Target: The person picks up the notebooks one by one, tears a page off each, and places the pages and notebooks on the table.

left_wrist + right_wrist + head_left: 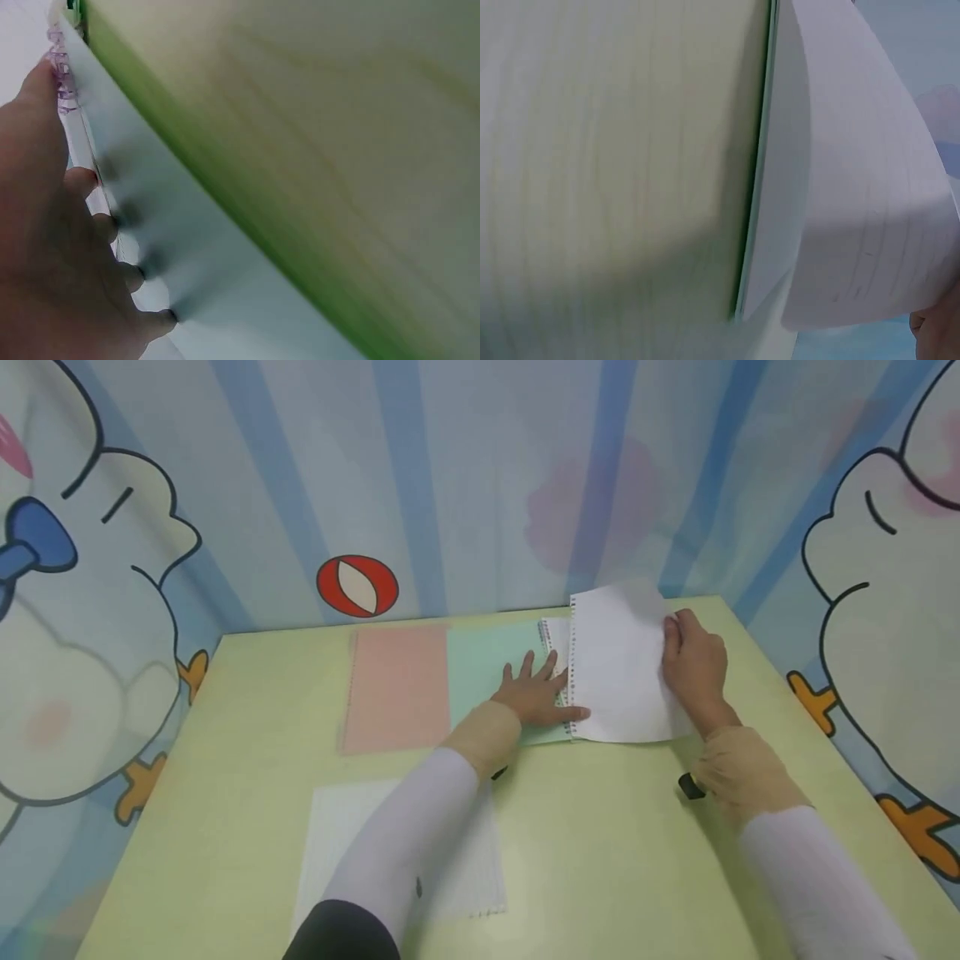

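A spiral notebook lies unfolded at the back of the table, its mint green cover (480, 664) flat on the left side. On its right side a white notebook page (618, 664) is raised and bent. My right hand (696, 664) pinches that page by its right edge; in the right wrist view the page (862, 187) curls up off the pages below. With fingers spread, my left hand (532, 693) presses on the notebook beside the coil binding (64, 75). Its thumb reaches across to the page's punched edge.
A pink notebook or cover (397, 689) lies left of the green cover. Nearer, a loose white sheet (480, 860) with a ragged edge lies partly under my left arm. The pale yellow table (600, 843) meets a cartoon-printed curtain (487, 485) at the back and sides.
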Demonstrator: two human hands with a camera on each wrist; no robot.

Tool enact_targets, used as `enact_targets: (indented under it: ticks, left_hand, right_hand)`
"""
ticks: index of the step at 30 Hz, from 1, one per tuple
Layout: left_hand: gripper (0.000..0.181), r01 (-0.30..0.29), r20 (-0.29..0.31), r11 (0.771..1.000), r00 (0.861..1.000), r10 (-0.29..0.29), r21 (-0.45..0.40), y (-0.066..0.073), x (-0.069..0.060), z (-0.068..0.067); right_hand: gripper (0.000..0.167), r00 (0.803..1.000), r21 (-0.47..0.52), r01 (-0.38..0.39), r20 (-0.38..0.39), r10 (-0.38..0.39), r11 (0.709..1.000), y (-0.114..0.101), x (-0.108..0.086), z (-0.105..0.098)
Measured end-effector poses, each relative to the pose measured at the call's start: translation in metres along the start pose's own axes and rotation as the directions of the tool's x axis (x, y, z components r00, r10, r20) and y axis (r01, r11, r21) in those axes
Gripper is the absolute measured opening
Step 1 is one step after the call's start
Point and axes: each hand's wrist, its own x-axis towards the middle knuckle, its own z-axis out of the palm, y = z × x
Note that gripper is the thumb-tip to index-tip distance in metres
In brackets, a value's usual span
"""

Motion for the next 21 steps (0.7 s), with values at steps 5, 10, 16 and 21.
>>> enact_targets:
  ticks: [5, 10, 16, 21]
  left_hand:
    - [0.093, 0.000, 0.027, 1.000, 1.000, 0.001, -0.024, -0.005, 0.003, -0.003]
    - [0.099, 0.006, 0.068, 0.999, 0.998, -0.003, -0.036, -0.014, 0.013, -0.003]
    - [0.097, -0.038, 0.024, 0.999, 0.999, 0.038, -0.025, -0.019, 0.015, -0.006]
    - [0.094, 0.073, -0.168, 0.995, 0.982, -0.084, -0.070, -0.035, 0.021, -0.010]
  right_hand:
    - [0.035, 0.995, -0.038, -0.095, 0.007, 0.095, 0.995, 0.004, -0.007, -0.003]
    - [0.038, 0.978, -0.074, -0.192, 0.065, 0.197, 0.979, 0.014, -0.013, -0.011]
    - [0.061, 0.947, 0.056, -0.179, 0.279, 0.157, 0.982, 0.033, 0.000, -0.052]
    - [0.060, 0.772, 0.158, -0.099, 0.636, -0.024, 0.982, 0.025, 0.003, -0.095]
